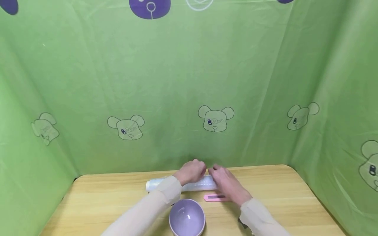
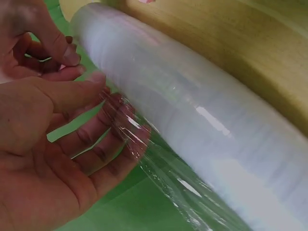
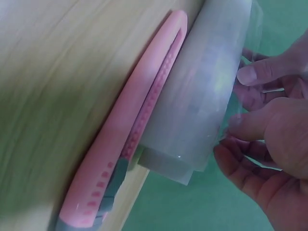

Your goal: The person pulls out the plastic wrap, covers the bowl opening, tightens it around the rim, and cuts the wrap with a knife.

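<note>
A roll of cling film (image 1: 203,184) lies crosswise near the table's far edge, its white core showing at the left end. My left hand (image 1: 191,171) is at its far side, thumb and fingertips pinching the loose edge of the clear film (image 2: 161,175). Beside it, my right hand (image 1: 228,184) pinches the film close to the roll's right end, as the right wrist view shows. Thin wrinkled film stretches from the left fingers along the roll. Just in front of the roll, below the right hand, lies a pink utility knife (image 3: 127,120) with a grey slider.
A purple bowl (image 1: 187,218) stands at the front, between the two forearms. Green cloth (image 1: 177,82) with bear prints hangs behind the wooden table (image 1: 283,196) and along both sides. Something dark shows under the right sleeve (image 1: 260,216).
</note>
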A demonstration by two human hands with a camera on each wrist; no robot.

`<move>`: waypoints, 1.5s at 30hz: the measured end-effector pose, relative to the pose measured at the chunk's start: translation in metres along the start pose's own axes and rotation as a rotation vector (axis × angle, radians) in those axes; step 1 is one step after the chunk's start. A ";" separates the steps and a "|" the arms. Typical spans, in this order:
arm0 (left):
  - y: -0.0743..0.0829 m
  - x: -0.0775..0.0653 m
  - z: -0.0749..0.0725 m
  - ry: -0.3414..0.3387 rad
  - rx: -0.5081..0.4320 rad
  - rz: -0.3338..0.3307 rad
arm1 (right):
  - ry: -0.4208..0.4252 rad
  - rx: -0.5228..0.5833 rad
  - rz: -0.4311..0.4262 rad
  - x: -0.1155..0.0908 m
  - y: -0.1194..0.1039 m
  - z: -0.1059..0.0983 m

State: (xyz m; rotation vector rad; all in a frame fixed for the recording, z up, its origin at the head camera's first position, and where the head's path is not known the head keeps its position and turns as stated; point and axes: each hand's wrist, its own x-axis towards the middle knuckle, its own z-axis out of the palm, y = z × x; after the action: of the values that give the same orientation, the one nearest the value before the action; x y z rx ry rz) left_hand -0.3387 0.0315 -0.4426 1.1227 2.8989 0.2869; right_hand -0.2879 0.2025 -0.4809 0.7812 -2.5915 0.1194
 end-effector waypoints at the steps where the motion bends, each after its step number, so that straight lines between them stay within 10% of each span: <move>1: 0.001 0.001 -0.001 -0.008 0.003 0.000 | 0.001 -0.011 -0.005 0.000 0.001 0.001; 24: 0.004 0.010 0.001 0.025 -0.032 0.009 | 0.038 -0.023 0.044 -0.001 0.007 0.008; 34: 0.004 0.013 0.002 0.019 -0.085 0.006 | 0.062 0.324 0.156 -0.004 0.015 0.002; 45: 0.001 0.011 -0.001 -0.007 -0.156 -0.019 | -0.013 0.055 0.053 -0.013 0.014 -0.004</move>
State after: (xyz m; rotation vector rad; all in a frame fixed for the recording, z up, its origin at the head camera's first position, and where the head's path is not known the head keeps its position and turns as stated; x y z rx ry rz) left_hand -0.3463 0.0398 -0.4409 1.0684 2.8211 0.4977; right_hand -0.2843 0.2216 -0.4817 0.7350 -2.6323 0.2034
